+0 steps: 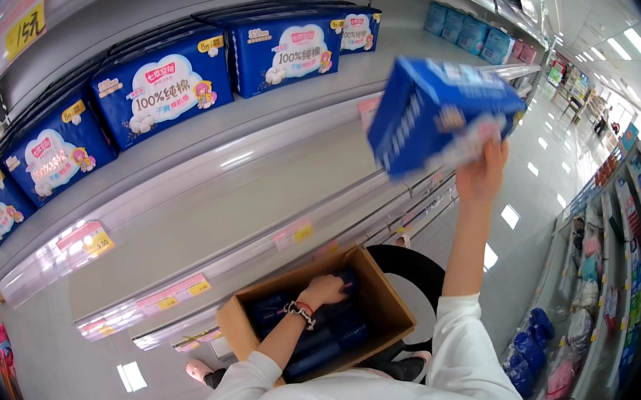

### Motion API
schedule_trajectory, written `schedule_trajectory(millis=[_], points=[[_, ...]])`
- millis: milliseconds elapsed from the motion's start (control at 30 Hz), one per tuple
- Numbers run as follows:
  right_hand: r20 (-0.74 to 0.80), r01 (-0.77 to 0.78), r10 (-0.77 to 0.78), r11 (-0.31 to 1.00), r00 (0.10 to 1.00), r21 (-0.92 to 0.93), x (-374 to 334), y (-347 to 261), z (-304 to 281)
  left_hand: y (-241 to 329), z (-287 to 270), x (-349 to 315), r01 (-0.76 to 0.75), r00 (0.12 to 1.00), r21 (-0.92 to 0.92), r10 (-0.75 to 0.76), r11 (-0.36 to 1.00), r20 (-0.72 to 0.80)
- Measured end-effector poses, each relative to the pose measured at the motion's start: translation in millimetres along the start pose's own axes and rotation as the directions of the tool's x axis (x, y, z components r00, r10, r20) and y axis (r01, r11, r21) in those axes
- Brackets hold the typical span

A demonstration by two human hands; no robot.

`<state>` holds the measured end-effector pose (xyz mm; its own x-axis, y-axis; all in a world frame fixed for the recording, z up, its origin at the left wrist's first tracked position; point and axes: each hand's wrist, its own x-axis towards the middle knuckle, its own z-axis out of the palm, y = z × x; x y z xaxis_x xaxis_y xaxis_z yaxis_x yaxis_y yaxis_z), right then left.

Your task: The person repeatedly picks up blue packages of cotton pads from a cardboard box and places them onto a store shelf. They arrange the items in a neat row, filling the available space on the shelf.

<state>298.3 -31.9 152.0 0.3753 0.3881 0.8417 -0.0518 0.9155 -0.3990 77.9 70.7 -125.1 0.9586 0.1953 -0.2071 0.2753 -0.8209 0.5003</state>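
Observation:
My right hand is raised at the right, its fingers closed on the lower edge of a blue pack of sanitary pads. The pack is tilted, slightly blurred, and held in front of the shelf's right end. Down in an open cardboard box, my left hand grips the end of another dark blue pack; its fingertips are partly hidden. Several more blue packs lie in the box below my left wrist, which wears a bracelet.
Rows of matching blue packs stand on the upper shelf. Light blue packs sit farther right. A lower shelf runs beneath. The box rests by a round stool. Another stocked rack stands across the aisle.

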Motion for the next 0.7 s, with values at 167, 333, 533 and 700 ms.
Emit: schedule_trajectory(millis=[167, 333, 533, 700], points=[[-0.189, 0.021, -0.09, 0.941, 0.978, -0.339, 86.4, 25.5, 27.0, -1.1, 2.0, 3.1, 0.006, 1.0, 0.005, -0.006, 1.0, -0.015], [-0.16, -0.305, 0.263, 0.738, 0.952, -0.602, 154.0, 41.4, -10.3, 1.4, 7.4, 8.0, -0.001, 0.999, -0.02, 0.0, 1.0, -0.052], [-0.296, -0.438, 0.374, 0.386, 0.879, -0.812, 177.6, 66.7, -23.8, 5.8, 4.7, 6.7, 0.012, 1.0, -0.012, -0.012, 1.0, 0.022], [-0.11, -0.276, 0.385, 0.409, 0.916, -0.87, 168.5, 80.2, -28.5, 7.2, 5.0, 3.8, -0.003, 1.0, 0.019, 0.002, 1.0, 0.028]])
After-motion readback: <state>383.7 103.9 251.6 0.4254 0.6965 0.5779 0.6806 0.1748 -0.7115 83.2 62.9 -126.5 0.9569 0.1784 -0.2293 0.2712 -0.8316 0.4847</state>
